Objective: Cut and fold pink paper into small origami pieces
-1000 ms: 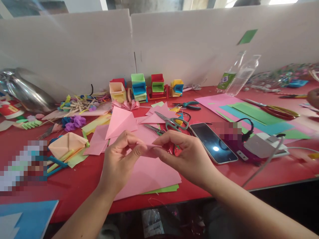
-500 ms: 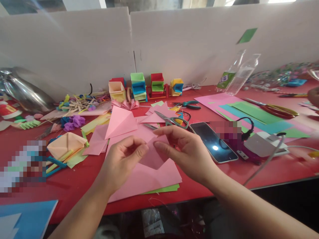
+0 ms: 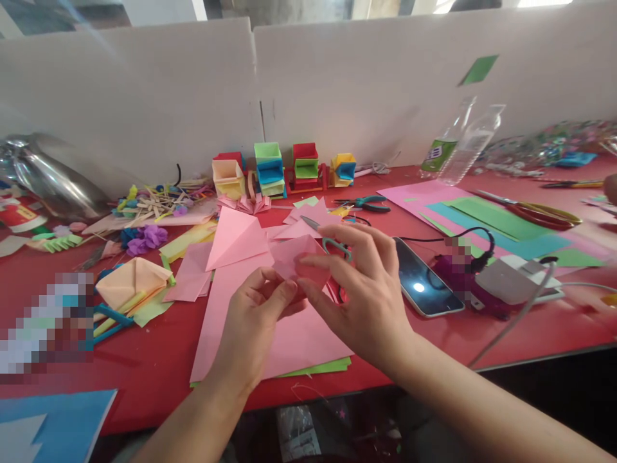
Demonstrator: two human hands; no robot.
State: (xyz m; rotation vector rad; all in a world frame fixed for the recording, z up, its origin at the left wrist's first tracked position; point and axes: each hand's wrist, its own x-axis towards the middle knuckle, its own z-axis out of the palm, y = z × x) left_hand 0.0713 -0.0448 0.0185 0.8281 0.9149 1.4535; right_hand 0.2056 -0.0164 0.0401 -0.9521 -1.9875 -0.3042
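Observation:
A small piece of pink paper [image 3: 294, 249] is held up in front of me over larger pink sheets [image 3: 231, 321]. My left hand [image 3: 258, 315] pinches its lower edge between thumb and bent fingers. On the right side, my right hand [image 3: 361, 289] has its thumb and index finger on the same paper, the other fingers curved above. Behind that hand, a pair of scissors [image 3: 337, 247] is partly hidden. A folded pink sheet [image 3: 236, 238] lies just beyond my left hand, with pink paper squares [image 3: 190, 273] to its left.
A phone [image 3: 429, 283] and a white charger [image 3: 511, 280] with cables lie right. Folded paper boxes [image 3: 268, 170] line the white partition [image 3: 144, 96]. Pliers [image 3: 369, 204], red-handled scissors [image 3: 540, 212], plastic bottles [image 3: 465, 151] and a metal jug [image 3: 58, 180] stand around. Part of another person's hand [image 3: 611, 186] shows far right.
The small pink paper has been turned and lifted slightly away from me. My right hand has shifted over the scissors and phone edge, its fingers more raised. The large pink sheet beneath has shifted left.

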